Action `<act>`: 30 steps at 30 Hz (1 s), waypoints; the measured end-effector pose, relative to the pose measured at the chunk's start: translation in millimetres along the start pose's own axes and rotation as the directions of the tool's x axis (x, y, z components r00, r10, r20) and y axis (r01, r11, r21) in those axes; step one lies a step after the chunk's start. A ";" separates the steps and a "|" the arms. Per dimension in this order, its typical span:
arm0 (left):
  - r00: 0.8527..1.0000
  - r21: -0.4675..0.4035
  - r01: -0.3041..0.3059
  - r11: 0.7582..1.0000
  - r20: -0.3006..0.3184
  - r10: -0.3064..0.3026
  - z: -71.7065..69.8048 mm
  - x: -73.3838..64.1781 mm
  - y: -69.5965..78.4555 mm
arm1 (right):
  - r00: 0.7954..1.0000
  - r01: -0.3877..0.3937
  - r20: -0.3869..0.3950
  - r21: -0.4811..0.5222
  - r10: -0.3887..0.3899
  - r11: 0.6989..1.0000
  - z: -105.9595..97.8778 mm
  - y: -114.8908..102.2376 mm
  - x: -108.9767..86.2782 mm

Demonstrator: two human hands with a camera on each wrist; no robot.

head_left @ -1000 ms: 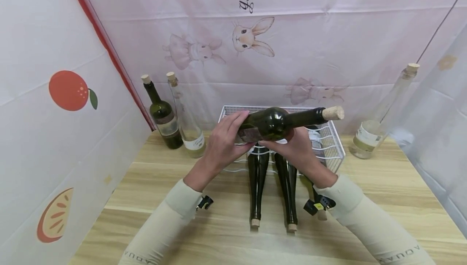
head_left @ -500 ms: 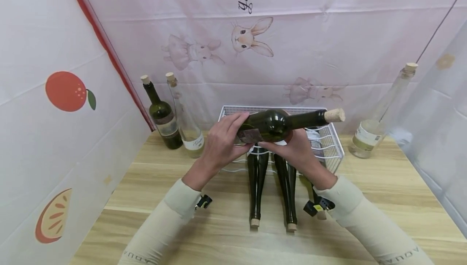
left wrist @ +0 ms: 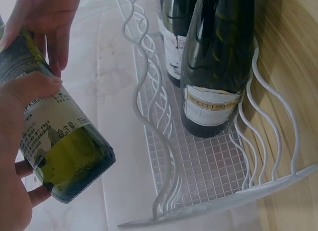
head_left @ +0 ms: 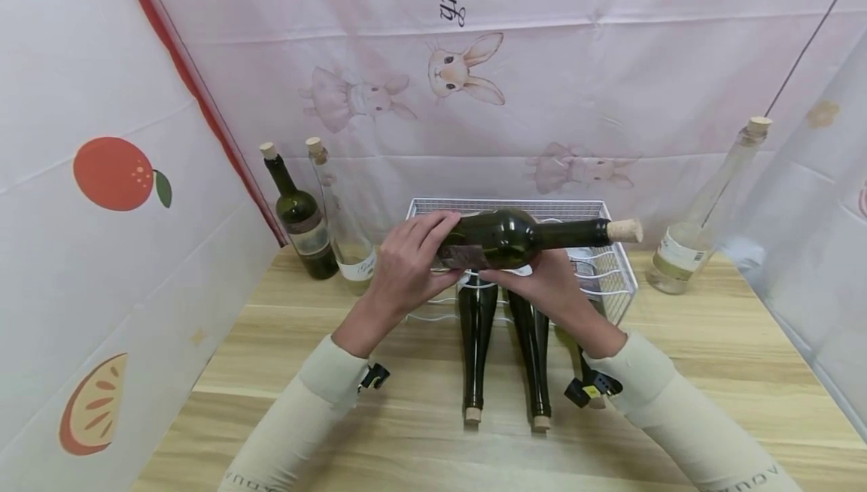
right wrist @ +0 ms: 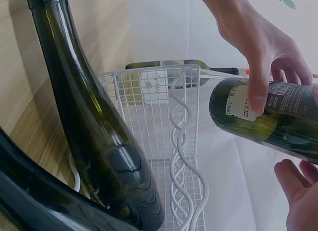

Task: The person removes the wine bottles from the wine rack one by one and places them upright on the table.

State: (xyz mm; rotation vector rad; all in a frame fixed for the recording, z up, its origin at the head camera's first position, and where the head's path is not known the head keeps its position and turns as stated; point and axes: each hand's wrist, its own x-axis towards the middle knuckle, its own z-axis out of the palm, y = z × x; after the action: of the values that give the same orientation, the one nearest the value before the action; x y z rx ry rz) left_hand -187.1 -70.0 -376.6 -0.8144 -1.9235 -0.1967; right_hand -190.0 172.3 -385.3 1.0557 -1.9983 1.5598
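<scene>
A dark green corked wine bottle (head_left: 509, 238) lies sideways above a white wire rack (head_left: 622, 281) in the head view, its neck pointing right. My left hand (head_left: 406, 262) grips the base end, with the thumb over the label in the left wrist view. Under the shoulder end, my right hand (head_left: 552, 289) supports the bottle, its fingers partly hidden behind the glass. Two dark bottles, a left one (head_left: 477, 341) and a right one (head_left: 531, 349), lie in the rack with necks toward me. Another bottle (head_left: 591, 293) there is partly covered by my right forearm.
On the left of the wooden table (head_left: 271, 372) stand a green bottle (head_left: 305, 225) and a clear bottle (head_left: 352, 251), both corked. Another clear corked bottle (head_left: 684, 251) stands right of the rack. A fabric backdrop (head_left: 569, 86) hangs behind.
The held bottle has sunk a little, and its corked neck end has dipped slightly. Both hands keep their places on it. The head view has shifted slightly.
</scene>
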 end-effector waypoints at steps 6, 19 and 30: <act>0.999 -0.010 0.052 0.999 0.008 -0.052 -3.1 -3.2 -5.2 | 0.999 0.034 -0.013 0.083 -0.033 0.996 -1.7 7.2 -1.2; 0.992 -0.002 0.126 0.992 0.008 -0.126 -12.1 -9.7 -15.7 | 0.994 -0.103 -0.050 -0.026 0.102 0.994 -17.6 10.8 -15.2; 0.983 -0.030 0.176 0.984 -0.051 -0.178 -15.3 -17.0 -22.4 | 0.994 -0.089 -0.077 -0.215 0.074 0.973 -34.8 18.6 -27.0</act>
State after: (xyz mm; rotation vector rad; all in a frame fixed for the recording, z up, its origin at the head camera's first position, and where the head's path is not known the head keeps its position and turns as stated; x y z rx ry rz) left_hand -185.0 -101.8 -378.9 -0.6479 -1.9463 -0.3480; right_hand -191.6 215.5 -405.8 0.8333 -2.1313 1.3577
